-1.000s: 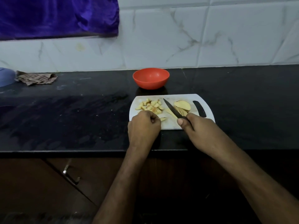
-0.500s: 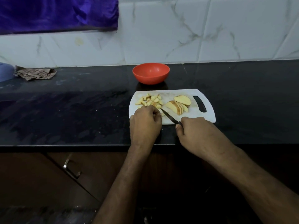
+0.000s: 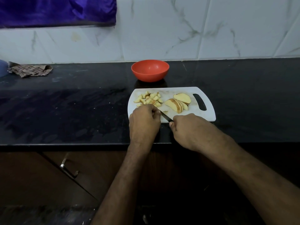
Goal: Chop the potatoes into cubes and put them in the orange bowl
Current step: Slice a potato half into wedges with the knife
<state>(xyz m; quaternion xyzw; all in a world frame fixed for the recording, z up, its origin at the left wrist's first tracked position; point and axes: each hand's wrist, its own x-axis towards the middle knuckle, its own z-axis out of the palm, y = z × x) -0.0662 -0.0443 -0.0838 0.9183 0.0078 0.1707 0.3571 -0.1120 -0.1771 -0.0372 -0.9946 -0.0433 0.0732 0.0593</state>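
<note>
A white cutting board [image 3: 209,114] lies on the black counter. A pile of potato cubes [image 3: 150,99] sits on its left part, and several potato slices [image 3: 177,103] lie fanned at its middle right. My left hand [image 3: 144,122] is curled over the board's near left edge, its fingertips on a potato piece that it mostly hides. My right hand [image 3: 186,127] grips the handle of a black knife [image 3: 165,117], whose blade points up-left to my left fingers. A small potato bit [image 3: 165,112] lies beside the blade. The orange bowl [image 3: 150,72] stands empty behind the board.
A crumpled checked cloth [image 3: 30,70] lies at the counter's far left beside a blue object [image 3: 3,68]. A purple cloth [image 3: 56,11] hangs on the tiled wall. Below the counter edge is a dark cabinet with a metal handle [image 3: 69,168].
The knife blade has swung from over the potato slices down and left to my left fingers. My right hand has drawn back toward the board's near edge. My left hand stays put.
</note>
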